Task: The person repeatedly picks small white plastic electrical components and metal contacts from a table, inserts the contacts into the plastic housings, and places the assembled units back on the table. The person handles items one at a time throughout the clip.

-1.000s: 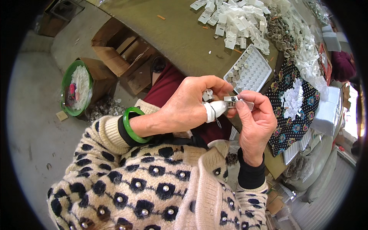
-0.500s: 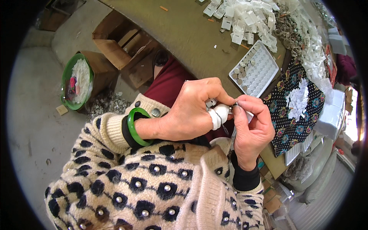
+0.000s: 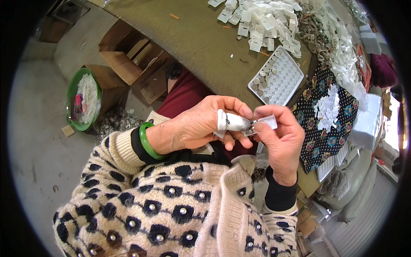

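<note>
"One clear plastic piece (image 3: 270, 121) is being held where?"
"Above the near edge of the table (image 3: 205, 55); left hand (image 3: 201, 122) and right hand (image 3: 282, 139) are grasping it."
"And the tray (image 3: 283, 84)?"
"Lying near that edge."

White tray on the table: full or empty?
Partly filled: discs line the left of the tray; its right side looks bare.

Head view, left lens of a side-by-side fisheye pair. Looks down over the chest, upright, unmirrored. Left hand (image 3: 188, 128) and right hand (image 3: 283, 139) close, near mid-frame; cardigan (image 3: 167, 207) fills lower part; bench (image 3: 201, 47) beyond, floor (image 3: 38, 150) leftward. Dark round rim.
</note>
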